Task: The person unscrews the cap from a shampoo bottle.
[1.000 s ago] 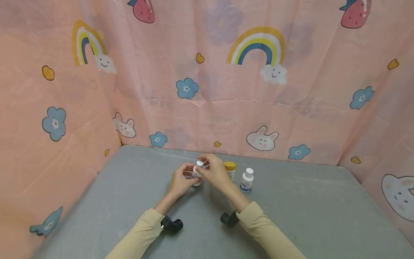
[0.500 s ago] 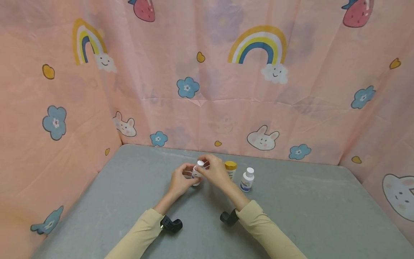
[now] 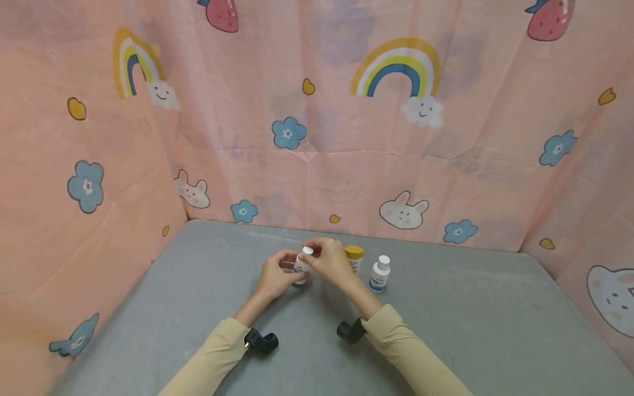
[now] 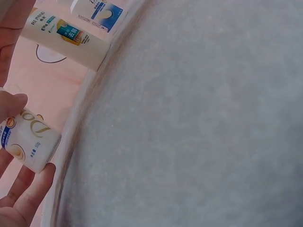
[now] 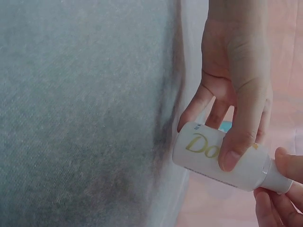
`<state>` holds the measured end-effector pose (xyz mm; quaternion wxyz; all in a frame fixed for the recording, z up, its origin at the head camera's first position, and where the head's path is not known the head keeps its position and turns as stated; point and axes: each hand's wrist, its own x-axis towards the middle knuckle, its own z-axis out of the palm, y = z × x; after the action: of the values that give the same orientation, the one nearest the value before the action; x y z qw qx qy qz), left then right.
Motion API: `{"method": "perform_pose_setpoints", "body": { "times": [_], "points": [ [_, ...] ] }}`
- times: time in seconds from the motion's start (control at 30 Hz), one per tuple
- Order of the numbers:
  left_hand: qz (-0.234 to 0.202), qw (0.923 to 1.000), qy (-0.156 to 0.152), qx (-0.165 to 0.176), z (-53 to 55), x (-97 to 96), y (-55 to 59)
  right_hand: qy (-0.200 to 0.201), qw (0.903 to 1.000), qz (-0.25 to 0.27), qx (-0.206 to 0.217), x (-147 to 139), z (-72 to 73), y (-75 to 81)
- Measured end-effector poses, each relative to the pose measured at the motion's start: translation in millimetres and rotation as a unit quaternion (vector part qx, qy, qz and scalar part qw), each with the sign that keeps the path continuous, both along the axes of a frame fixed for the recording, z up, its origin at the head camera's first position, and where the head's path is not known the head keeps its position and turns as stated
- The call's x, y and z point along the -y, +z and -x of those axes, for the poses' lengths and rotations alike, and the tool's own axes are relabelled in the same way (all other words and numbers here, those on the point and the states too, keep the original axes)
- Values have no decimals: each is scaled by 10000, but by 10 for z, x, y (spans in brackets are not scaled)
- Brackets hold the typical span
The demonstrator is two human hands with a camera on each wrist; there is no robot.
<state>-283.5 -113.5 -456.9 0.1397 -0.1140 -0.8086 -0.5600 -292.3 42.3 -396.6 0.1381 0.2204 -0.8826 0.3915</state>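
Near the middle of the desk (image 3: 198, 308), between the two hands, is a small white bottle (image 3: 300, 267), leaning a little; whether its base touches the desk I cannot tell. The left hand (image 3: 275, 274) grasps the body, thumb across the label and fingers round the other side. The right hand (image 3: 329, 263) pinches the white cap (image 3: 307, 251), which sits on the neck.

In the right wrist view the gold script on the bottle reads "Do", the rest lying under the left thumb. The left wrist view shows part of the same lettering, a blue band, a cream swirl and blue print with "50g".

Just to the right of the hands in the head view stands the yellow-capped bottle (image 3: 354, 265), upright, its lower part hidden by the right arm. In the left wrist view its pale body is marked "REPAND" in dark capitals, with Chinese characters, two large ones on a teal and yellow panel.

Right of that, well apart from the held one, the second white bottle (image 3: 379, 276) stands upright with its cap on. Its label has a blue lower part with a round cream motif; the lettering is cut off by the picture's edge in the left wrist view. All three containers have opaque walls, so their contents are hidden.
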Motion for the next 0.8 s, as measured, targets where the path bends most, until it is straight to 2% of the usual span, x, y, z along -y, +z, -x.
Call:
{"method": "perform_pose_setpoints", "body": {
  "times": [0.33,0.43,0.6,0.8],
  "points": [
    [-94,9997,-106,196,21,12,-15,58,9999,115,81,1,-1,-2],
    [-131,9994,-218,223,37,23,-30,134,9998,121,74,-13,0,-9],
    [-163,9982,-467,344,49,62,-47,526,9986,39,23,-45,-6,-13],
    [-119,9975,-452,525,15,66,-17,868,9958,-11,302,-73,0,6]
  ]
}}
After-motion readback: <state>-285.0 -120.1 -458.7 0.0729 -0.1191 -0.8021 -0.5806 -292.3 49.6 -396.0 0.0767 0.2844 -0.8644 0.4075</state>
